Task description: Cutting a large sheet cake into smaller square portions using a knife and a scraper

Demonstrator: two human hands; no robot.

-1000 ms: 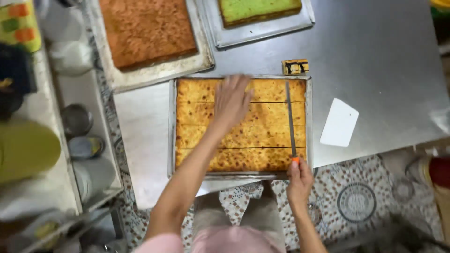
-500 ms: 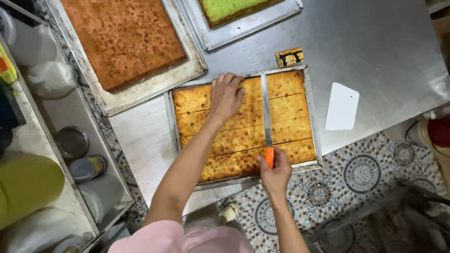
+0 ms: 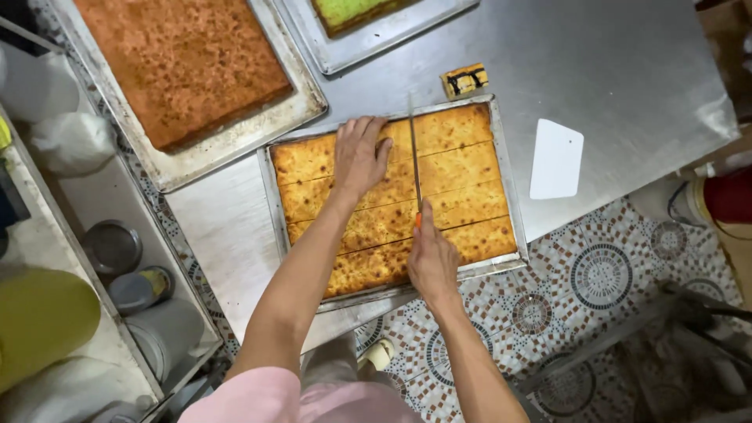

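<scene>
A steel counter [image 3: 627, 70] fills most of the view, with patterned tile floor [image 3: 595, 274] below its near edge. At the upper left sits a big metal tray [image 3: 235, 145] holding a brown slab of cake [image 3: 180, 63], and beside it at the top edge a second tray [image 3: 392, 39] with a green cake [image 3: 348, 12] only partly in view. In the middle stands a rectangular baking tin [image 3: 266, 196] of golden-yellow cake [image 3: 462, 168], already scored lengthwise into strips. The left hand [image 3: 360, 157] lies flat on the cake's upper left part, fingers spread and pressing down. The right hand [image 3: 431, 258] is closed round an orange knife handle [image 3: 419, 221] at the tin's near side; the long thin blade [image 3: 414, 157] runs across the strips, its tip at the far rim, seemingly resting in the cake, though how deep is hard to tell. A white plastic scraper [image 3: 556, 159] lies on the counter right of the tin, apart from it. A small cake offcut [image 3: 464, 80] sits just beyond the tin's far edge.
</scene>
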